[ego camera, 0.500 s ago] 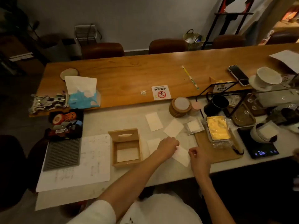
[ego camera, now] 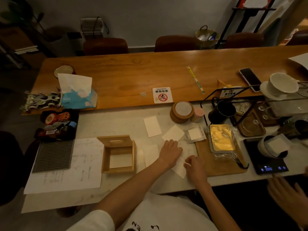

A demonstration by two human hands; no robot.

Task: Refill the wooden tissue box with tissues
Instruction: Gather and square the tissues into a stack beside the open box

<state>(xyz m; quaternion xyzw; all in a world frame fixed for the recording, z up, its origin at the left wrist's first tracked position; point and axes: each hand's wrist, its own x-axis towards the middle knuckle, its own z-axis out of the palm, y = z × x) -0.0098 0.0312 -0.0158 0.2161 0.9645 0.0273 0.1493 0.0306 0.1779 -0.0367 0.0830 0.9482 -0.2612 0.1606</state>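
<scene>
- Head view puts the wooden tissue box [ego camera: 118, 155] on the pale counter [ego camera: 116, 124], left of both hands, lid tipped up at its far edge and the cavity open; I see 1 pale sheet [ego camera: 120, 160] lying flat at the bottom.
- I judge the step in hand to be preparing a tissue [ego camera: 179, 170] for the box: it lies on the counter under the hands, well short of the box.
- My left hand [ego camera: 170, 153] lies palm down on the tissue's far part, fingers spread and flat, pressing rather than grasping.
- My right hand [ego camera: 194, 166] has its fingertips pinched at the tissue's near-right edge; thumb and forefinger look closed on the paper, though the dim light keeps me from being sure.
- Next move, as I read it: finish the fold or lift, carry the sheet left, and lay it flat inside the box without crumpling.
- Outward, at least 3 more loose tissues sit on the counter: 1 [ego camera: 152, 126] farther back, 1 [ego camera: 173, 133] just beyond my left hand, 1 [ego camera: 151, 155] between that hand and the box.
- A wooden board [ego camera: 208, 164] lies just right of my right hand.
- Another person's hand [ego camera: 288, 195] shows at the lower right.
</scene>
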